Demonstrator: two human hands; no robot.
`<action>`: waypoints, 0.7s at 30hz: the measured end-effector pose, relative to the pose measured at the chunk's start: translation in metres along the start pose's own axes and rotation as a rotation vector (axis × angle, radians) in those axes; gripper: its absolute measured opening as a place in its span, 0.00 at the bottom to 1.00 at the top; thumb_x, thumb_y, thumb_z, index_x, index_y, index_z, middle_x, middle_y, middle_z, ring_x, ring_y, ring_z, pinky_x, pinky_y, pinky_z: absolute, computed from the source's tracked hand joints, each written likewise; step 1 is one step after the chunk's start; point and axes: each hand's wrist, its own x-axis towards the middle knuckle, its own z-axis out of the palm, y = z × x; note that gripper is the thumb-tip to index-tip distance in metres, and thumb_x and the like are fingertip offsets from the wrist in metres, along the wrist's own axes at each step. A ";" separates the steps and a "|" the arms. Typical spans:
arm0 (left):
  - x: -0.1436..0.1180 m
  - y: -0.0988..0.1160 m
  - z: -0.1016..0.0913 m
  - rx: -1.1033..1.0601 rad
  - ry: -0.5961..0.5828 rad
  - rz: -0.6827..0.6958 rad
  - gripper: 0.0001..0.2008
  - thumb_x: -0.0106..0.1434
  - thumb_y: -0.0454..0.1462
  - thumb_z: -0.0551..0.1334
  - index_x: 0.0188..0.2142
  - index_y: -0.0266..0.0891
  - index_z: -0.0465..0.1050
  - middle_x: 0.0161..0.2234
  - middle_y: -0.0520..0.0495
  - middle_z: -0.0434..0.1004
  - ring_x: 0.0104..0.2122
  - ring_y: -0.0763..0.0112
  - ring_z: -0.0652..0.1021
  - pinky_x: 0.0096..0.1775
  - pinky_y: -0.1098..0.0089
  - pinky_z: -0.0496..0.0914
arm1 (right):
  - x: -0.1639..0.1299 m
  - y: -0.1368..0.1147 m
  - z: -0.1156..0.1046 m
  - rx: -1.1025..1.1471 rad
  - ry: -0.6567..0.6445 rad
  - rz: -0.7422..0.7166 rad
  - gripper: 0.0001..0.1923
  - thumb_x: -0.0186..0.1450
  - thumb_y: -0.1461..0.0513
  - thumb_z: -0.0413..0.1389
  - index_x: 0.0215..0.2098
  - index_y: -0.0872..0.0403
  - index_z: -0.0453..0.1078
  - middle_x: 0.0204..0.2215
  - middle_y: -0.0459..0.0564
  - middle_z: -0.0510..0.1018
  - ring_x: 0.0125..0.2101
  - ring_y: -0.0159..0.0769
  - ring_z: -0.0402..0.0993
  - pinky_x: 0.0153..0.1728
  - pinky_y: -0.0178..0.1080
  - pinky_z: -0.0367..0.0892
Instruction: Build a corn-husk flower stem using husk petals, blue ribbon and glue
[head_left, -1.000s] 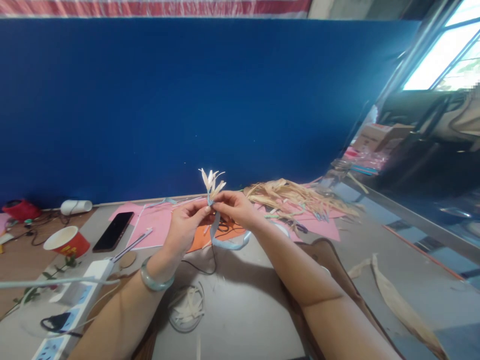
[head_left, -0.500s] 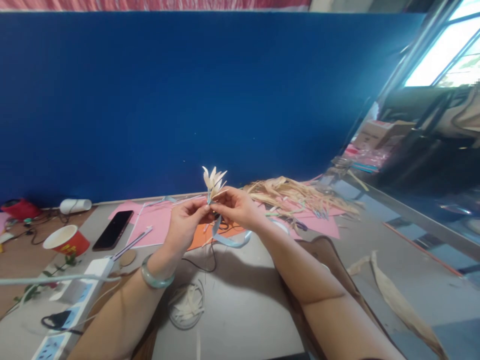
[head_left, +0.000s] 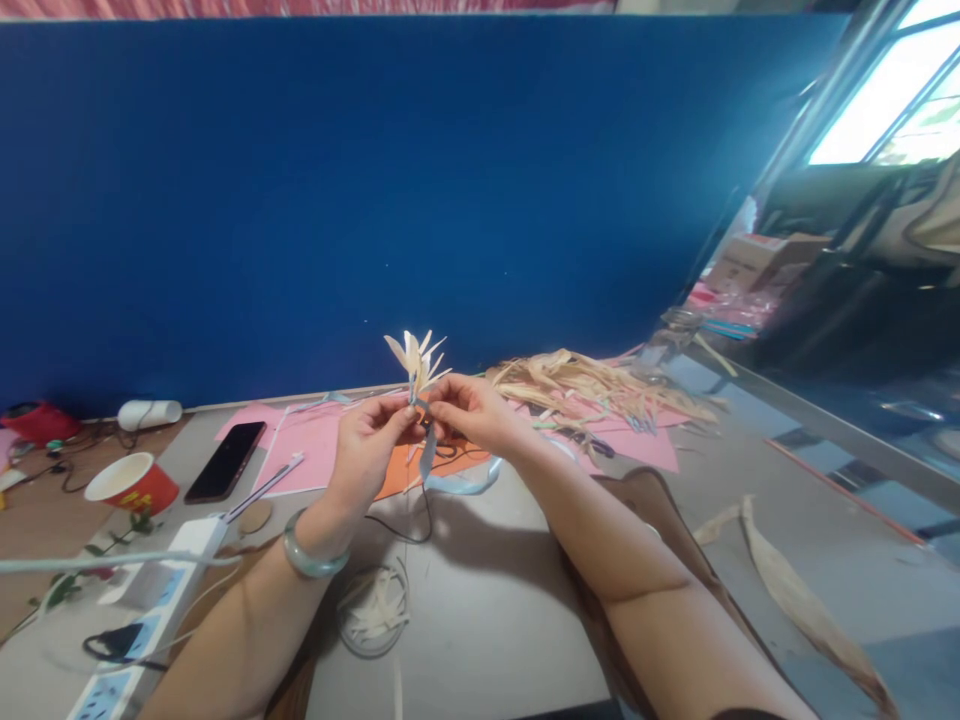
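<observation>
Left hand [head_left: 371, 440] and right hand [head_left: 469, 410] both pinched on a straw flower [head_left: 415, 362], above the worktop [head_left: 487, 600]. Pale blue ribbon [head_left: 442, 475] trailing beneath.

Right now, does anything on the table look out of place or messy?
Yes. A long dried leaf lies alone at the right, far from the straw pile at the back. Both hands hold a small straw flower.
</observation>
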 end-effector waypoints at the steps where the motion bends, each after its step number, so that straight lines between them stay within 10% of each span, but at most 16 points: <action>1: 0.000 0.000 0.000 0.003 0.003 0.007 0.15 0.51 0.42 0.74 0.34 0.33 0.79 0.28 0.48 0.81 0.24 0.73 0.80 0.32 0.71 0.79 | 0.001 0.001 0.001 0.001 0.008 -0.013 0.08 0.60 0.62 0.60 0.29 0.55 0.64 0.15 0.40 0.72 0.16 0.25 0.68 0.18 0.27 0.64; 21: 0.000 -0.003 0.003 0.040 0.026 0.043 0.17 0.51 0.44 0.73 0.34 0.33 0.77 0.25 0.50 0.79 0.22 0.73 0.78 0.29 0.70 0.78 | 0.002 0.006 0.008 -0.038 0.094 -0.034 0.05 0.57 0.63 0.59 0.32 0.55 0.67 0.18 0.39 0.71 0.17 0.25 0.66 0.18 0.29 0.61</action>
